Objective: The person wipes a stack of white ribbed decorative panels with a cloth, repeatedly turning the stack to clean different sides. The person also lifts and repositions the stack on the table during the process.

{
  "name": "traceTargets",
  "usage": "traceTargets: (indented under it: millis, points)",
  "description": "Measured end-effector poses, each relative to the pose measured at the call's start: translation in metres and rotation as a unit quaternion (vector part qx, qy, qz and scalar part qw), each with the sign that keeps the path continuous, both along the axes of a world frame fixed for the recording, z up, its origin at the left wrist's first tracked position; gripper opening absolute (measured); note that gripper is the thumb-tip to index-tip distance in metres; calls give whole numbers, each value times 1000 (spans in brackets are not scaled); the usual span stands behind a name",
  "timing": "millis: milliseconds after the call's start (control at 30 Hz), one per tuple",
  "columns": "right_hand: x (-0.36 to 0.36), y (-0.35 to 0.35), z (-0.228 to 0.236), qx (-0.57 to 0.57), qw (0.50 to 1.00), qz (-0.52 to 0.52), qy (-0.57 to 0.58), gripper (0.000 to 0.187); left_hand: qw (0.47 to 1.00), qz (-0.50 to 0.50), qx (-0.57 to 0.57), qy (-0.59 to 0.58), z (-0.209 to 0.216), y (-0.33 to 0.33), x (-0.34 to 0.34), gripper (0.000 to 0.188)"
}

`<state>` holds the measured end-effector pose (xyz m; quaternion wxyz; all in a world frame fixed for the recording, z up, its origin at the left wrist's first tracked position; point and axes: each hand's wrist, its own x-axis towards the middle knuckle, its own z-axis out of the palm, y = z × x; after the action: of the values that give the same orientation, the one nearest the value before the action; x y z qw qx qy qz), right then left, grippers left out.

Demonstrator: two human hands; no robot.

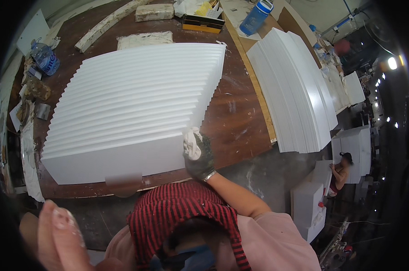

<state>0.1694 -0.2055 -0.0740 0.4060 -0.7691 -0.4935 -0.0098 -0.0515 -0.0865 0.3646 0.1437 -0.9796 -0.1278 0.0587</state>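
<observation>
White panels (137, 99) lie overlapped in stepped rows on a brown table, their long edges running left to right. At the near right corner of the front panel is my right hand (200, 158), in a dark green glove, closed round a crumpled white cloth (192, 143). My left hand (64, 235) is raised at the lower left, close to the camera and away from the panels. It is bare, its visible fingers are stretched out, and white residue marks a fingertip. A blurred greyish patch (123, 179) covers part of the front panel's lower edge; I cannot make out what it is.
A tall stack of white boards (295, 90) stands right of the brown table (240, 122). Behind the panels are a long whitish bar (107, 25), a block (154, 12) and a box (202, 22). Bottles (45, 58) stand around. Another person (342, 171) works far right.
</observation>
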Motion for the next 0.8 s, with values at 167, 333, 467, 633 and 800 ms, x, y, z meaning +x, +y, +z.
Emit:
traceTargets:
  millis: [167,333,467,633,800]
  points:
    - [-5,0,8,0,1000,-2,7,43,971,51,-232,2,-75,14,25,66]
    - [-4,0,32,9,998,-30,48,49,971,-1,-226,-79,-258,49,63,84]
    - [8,10,42,21,995,-65,67,49,968,-5,-161,-193,-351,59,54,83]
    - [-11,-5,65,-71,992,-66,78,50,971,-19,-114,-212,-369,63,52,70]
    - [-8,-30,71,-199,975,43,85,66,962,-24,-83,-258,-371,64,59,69]
